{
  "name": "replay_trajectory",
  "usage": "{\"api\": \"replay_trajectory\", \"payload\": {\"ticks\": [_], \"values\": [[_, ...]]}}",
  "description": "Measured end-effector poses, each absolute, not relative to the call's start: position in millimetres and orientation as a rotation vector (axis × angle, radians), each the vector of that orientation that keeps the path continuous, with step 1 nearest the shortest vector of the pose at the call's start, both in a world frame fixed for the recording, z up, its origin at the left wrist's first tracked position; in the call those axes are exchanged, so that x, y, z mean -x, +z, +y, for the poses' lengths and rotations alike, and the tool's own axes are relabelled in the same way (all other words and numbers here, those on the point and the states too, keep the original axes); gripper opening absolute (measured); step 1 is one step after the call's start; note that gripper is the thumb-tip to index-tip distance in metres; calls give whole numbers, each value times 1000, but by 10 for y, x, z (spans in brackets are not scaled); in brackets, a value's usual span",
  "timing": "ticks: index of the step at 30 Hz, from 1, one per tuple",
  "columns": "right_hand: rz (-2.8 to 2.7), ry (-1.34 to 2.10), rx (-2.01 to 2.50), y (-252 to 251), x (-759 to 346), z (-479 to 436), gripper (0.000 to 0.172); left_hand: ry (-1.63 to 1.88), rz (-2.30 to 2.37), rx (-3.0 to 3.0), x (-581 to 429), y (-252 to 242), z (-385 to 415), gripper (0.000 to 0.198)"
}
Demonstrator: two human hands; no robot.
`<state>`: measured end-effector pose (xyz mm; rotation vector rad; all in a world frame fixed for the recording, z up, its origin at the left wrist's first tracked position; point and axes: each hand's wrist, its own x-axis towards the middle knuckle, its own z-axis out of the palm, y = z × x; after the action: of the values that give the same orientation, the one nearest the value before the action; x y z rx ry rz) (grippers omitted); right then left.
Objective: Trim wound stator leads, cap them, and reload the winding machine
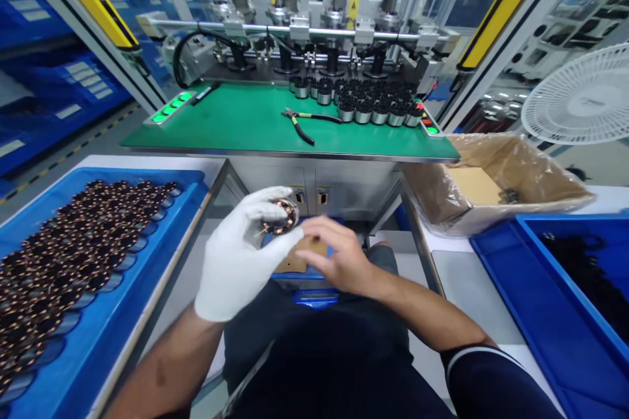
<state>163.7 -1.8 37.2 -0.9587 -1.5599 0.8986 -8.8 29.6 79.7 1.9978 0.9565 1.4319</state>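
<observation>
Copper-wound stator [285,219], clamped in fingers of white-gloved left hand [238,249]; bare right hand [341,255] just beside, thumb and fingers apart; pliers [295,119] near front edge of green worktop [236,121]

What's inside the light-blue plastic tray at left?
Light-blue plastic tray: closely packed round dark parts with copper windings and silvery sides. They cover the floor beneath them; any lower layer can't be seen.

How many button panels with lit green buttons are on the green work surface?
2. The left panel lies at the surface's left end; the right panel is at its right end, beside the black-topped metal parts. No others show.
</observation>
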Motion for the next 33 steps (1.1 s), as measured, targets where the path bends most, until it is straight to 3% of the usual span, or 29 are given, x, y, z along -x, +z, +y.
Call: {"api": "replay_trajectory", "payload": {"ticks": [3, 5, 9, 13, 18, 21, 27, 30, 33], "values": [[-1630, 319, 880, 511, -1719, 3, 37, 1487, 856, -2143, 107, 784, 194, 32], [-1657, 208, 765, 610, -1720, -22, 36, 1466, 821, -2152, 134, 749, 152, 39], [-1564, 401, 770, 634, -1600, -95, 4, 1438, 896, -2105, 125, 654, 123, 48], [-1259, 788, 836, 523, -1526, -126, 19, 1507, 1113, -2033, 47, 673, 105, 57], [-1182, 1025, 782, 587, -1585, -60, 22, 1442, 1310, -2148, 49, 683, 73, 61], [-1230, 1054, 769, 641, -1565, -18, 31, 1331, 1367, -2144, 75, 555, 57, 62], [-910, 1109, 822, 492, -1464, -19, 30, 1353, 1326, -2074, 75, 466, 53, 66], [-1141, 910, 866, 587, -1598, 9, 24, 1268, 1342, -2175, 92, 578, 63, 65], [-1555, 734, 808, 809, -1755, 66, 31, 1192, 1331, -2283, 101, 648, 68, 68]]}}
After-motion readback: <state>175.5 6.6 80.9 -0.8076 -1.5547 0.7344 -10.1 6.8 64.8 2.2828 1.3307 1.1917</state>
